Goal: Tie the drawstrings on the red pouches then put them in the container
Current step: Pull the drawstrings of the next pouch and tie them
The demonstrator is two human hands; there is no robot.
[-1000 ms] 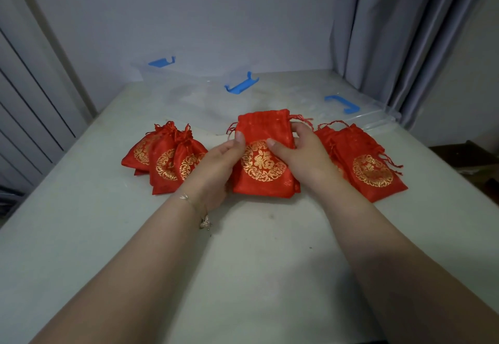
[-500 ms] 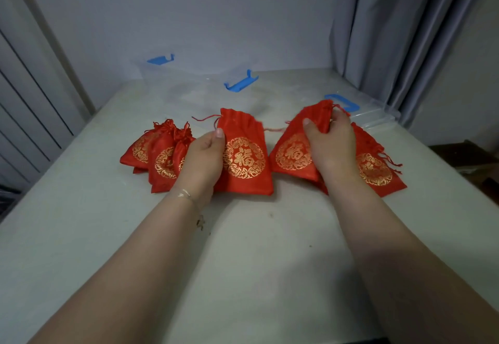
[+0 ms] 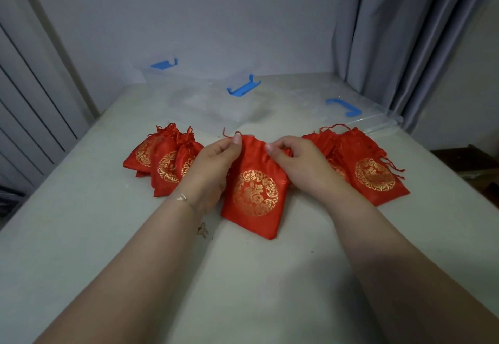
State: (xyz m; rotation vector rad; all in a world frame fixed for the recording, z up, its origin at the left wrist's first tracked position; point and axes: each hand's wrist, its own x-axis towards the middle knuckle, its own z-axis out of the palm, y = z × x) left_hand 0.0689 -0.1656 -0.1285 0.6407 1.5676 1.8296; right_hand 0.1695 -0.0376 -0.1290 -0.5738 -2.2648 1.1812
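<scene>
A red pouch (image 3: 255, 195) with a gold emblem lies flat in the middle of the table. My left hand (image 3: 213, 165) pinches its drawstring at the top left corner. My right hand (image 3: 299, 162) pinches the top right side of the same pouch. To the left sits a cluster of red pouches (image 3: 164, 157) with gathered, tied tops. On the right lies a pile of flat red pouches (image 3: 370, 171) with loose strings. Behind them stands a clear plastic container (image 3: 205, 100) with blue latches.
A clear lid (image 3: 375, 125) with a blue handle lies at the back right of the white table (image 3: 81, 235). Grey curtains (image 3: 405, 33) hang at the right, a wall stands behind, and vertical panels line the left side.
My right hand set the second pouch down on the right pile and came back to the middle pouch. That pouch shifted nearer to me, and both hands now pinch its top.
</scene>
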